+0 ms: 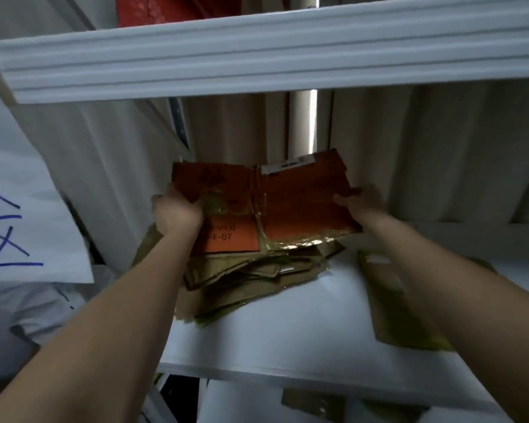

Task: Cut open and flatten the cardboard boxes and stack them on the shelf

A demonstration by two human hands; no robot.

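A white paper sheet [19,209] with blue handwritten marks hangs at the far left. The left hand [177,213] grips the left edge of the flattened cardboard box [287,206], fingers curled around it. The box is held above the pile of flattened cardboard [251,276], which lies on the white shelf [287,337]. The right hand [359,206] holds the box's right edge, fingers on its upper face. A separate cardboard piece [388,303] lies on the shelf at right, partly under the right forearm.
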